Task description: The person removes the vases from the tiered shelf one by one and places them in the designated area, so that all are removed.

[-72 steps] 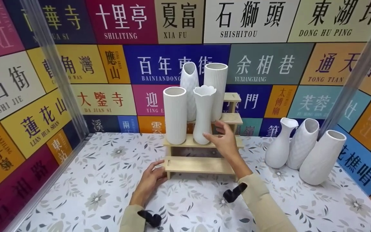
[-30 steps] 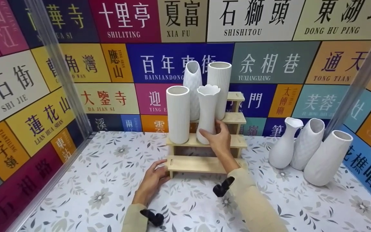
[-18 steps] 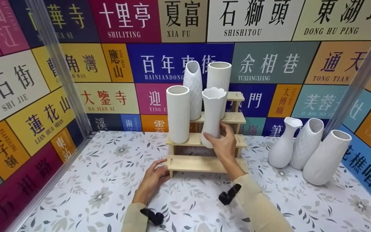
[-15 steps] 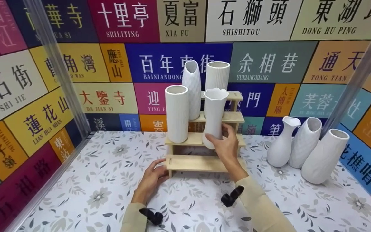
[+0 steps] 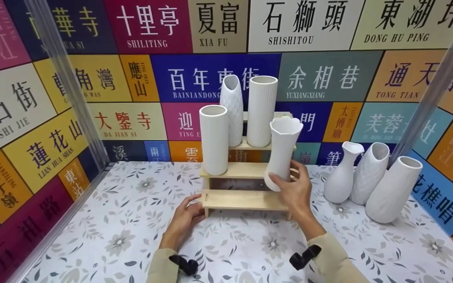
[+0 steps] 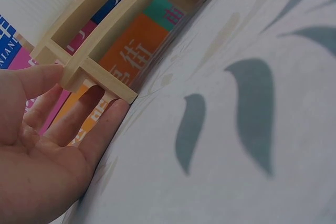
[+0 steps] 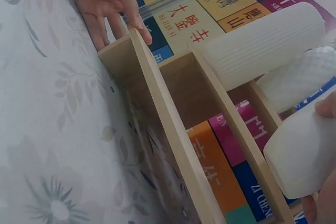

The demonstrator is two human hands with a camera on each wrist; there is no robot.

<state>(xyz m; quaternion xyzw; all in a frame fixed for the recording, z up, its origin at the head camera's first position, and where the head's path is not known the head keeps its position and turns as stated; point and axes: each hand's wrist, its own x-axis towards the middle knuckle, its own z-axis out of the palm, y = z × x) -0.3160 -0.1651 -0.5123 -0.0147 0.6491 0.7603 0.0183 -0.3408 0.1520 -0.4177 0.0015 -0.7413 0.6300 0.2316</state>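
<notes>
My right hand (image 5: 296, 190) grips the lower part of a white scalloped-rim vase (image 5: 283, 143), which tilts slightly, its top toward the right. In the head view its base overlaps the right end of the second tier of a wooden stepped stand (image 5: 246, 199). The right wrist view shows the vase's base (image 7: 296, 156) off the stand. My left hand (image 5: 185, 220) touches the left end of the lowest tier; in the left wrist view its fairly straight fingers (image 6: 107, 124) rest against the stand's end. A ribbed cylindrical vase (image 5: 214, 141) stands at the second tier's left.
Behind, on a higher tier, stand a slant-mouthed textured vase (image 5: 232, 114) and another ribbed cylinder vase (image 5: 262, 114). Three white vases (image 5: 393, 192) stand on the floral cloth (image 5: 120, 239) at the right. Colourful sign-printed walls (image 5: 317, 31) enclose the back and sides.
My right hand has closed round the scalloped vase and lifted it off the second tier, carrying it right and nearer to me. My left hand stays at the stand's end.
</notes>
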